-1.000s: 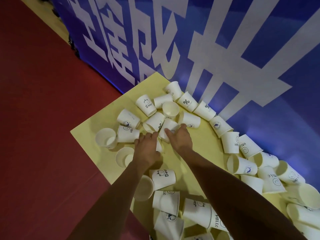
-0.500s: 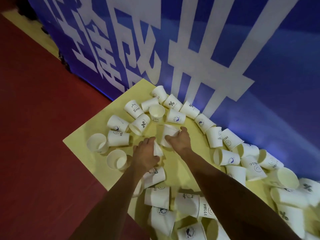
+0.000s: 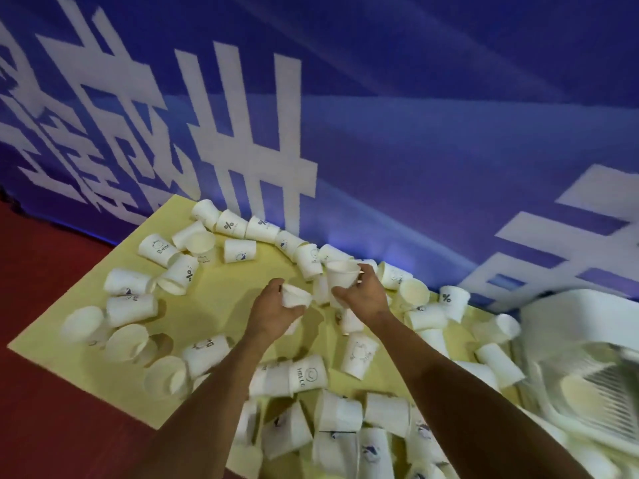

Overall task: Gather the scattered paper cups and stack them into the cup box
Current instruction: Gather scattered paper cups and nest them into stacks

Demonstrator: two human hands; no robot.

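Observation:
Several white paper cups lie scattered on a yellow mat point(image 3: 221, 316), some on their sides, some upright. My left hand point(image 3: 273, 311) is closed around one white paper cup point(image 3: 295, 296), held above the middle of the mat. My right hand point(image 3: 363, 295) grips another paper cup point(image 3: 342, 273) by its side, mouth up, just right of the left hand. A cup marked HELLO point(image 3: 307, 373) lies below my hands. At the right edge stands a white slatted box point(image 3: 584, 368); it is blurred.
A blue banner point(image 3: 415, 133) with white characters rises directly behind the mat. Red floor point(image 3: 52, 392) lies to the left and front. Cups crowd the mat's near side and the strip along the banner.
Both hands have lifted off the mat, each with a cup in it. The view has swung right, and the white box has come into sight.

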